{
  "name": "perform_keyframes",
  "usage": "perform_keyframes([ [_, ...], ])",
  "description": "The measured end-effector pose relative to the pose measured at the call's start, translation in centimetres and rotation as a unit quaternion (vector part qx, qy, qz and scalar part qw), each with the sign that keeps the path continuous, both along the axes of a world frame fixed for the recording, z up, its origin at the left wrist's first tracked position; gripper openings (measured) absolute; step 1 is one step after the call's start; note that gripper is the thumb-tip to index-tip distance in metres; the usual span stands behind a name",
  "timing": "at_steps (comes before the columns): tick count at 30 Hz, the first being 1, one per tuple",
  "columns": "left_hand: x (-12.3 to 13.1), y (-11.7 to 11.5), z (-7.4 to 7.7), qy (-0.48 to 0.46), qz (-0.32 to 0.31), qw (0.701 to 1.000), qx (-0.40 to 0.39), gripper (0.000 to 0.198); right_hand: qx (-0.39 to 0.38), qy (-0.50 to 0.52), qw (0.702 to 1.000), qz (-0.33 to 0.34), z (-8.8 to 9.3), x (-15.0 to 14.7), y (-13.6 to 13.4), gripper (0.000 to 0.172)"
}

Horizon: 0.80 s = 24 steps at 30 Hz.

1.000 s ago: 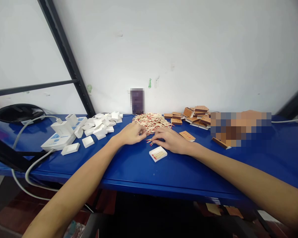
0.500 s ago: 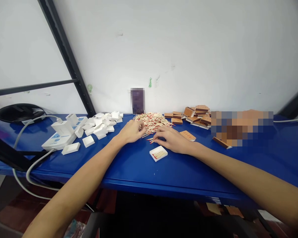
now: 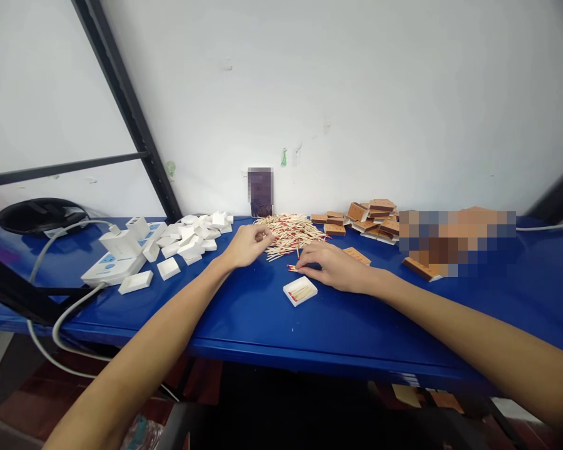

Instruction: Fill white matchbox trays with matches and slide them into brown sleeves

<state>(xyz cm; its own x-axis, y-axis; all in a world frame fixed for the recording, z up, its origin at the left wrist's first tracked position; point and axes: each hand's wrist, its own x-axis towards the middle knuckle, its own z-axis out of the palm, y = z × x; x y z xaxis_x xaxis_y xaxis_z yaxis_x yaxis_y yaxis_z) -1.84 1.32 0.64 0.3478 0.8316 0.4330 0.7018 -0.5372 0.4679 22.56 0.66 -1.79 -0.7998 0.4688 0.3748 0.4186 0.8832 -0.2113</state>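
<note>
A heap of wooden matches with red heads lies against the wall at the middle of the table. My left hand is at the heap's left edge, its fingers curled together; whatever they may hold is hidden. In front of the heap, my right hand pinches a few matches low over the blue table, red heads pointing left. Just nearer to me sits a white matchbox tray with several matches lying in it. A brown matchbox sleeve lies behind my right hand, partly covered by it.
Many white trays are piled at the left, beside a white power strip with cables. Brown matchbox sleeves are stacked at the right, next to a blurred-out area. A black shelf post rises at the left.
My right hand has shifted slightly right, drawing the pinched matches a little away from the heap. My left hand has barely moved. The white tray stays in place.
</note>
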Motion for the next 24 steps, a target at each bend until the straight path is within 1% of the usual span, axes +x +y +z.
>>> perform_keyframes([
  [3,0.0,-0.6,0.3,0.108,-0.038,0.993,-0.008,0.019,-0.025,0.01,1.0,-0.002,0.2,0.5,-0.4,0.021],
  [5,-0.2,-0.8,0.5,0.159,-0.043,0.986,-0.012,0.02,-0.025,0.023,0.999,-0.025,0.5,0.6,-0.5,0.022],
  [7,-0.3,-0.8,0.6,0.187,-0.047,0.981,-0.019,0.024,-0.01,0.028,0.998,-0.053,0.5,0.6,-0.3,0.024],
  [10,-0.4,-0.6,0.4,0.198,-0.057,0.978,-0.015,0.024,0.012,0.019,0.997,-0.071,0.4,0.6,0.0,0.028],
  [13,-0.4,-0.5,0.3,0.196,-0.055,0.979,-0.01,0.023,0.023,0.021,0.998,-0.063,0.2,0.5,0.1,0.031],
  [16,-0.5,-0.4,0.3,0.193,-0.048,0.98,-0.014,0.024,0.013,0.03,0.999,-0.034,0.4,0.4,-0.3,0.031],
  [20,-0.6,-0.4,0.4,0.189,-0.051,0.98,-0.027,0.022,-0.009,0.048,0.999,0.007,1.3,0.4,-1.6,0.029],
  [24,-0.7,-0.2,0.2,0.187,-0.05,0.981,-0.031,0.023,-0.027,0.029,0.998,0.05,2.1,0.2,-3.3,0.027],
])
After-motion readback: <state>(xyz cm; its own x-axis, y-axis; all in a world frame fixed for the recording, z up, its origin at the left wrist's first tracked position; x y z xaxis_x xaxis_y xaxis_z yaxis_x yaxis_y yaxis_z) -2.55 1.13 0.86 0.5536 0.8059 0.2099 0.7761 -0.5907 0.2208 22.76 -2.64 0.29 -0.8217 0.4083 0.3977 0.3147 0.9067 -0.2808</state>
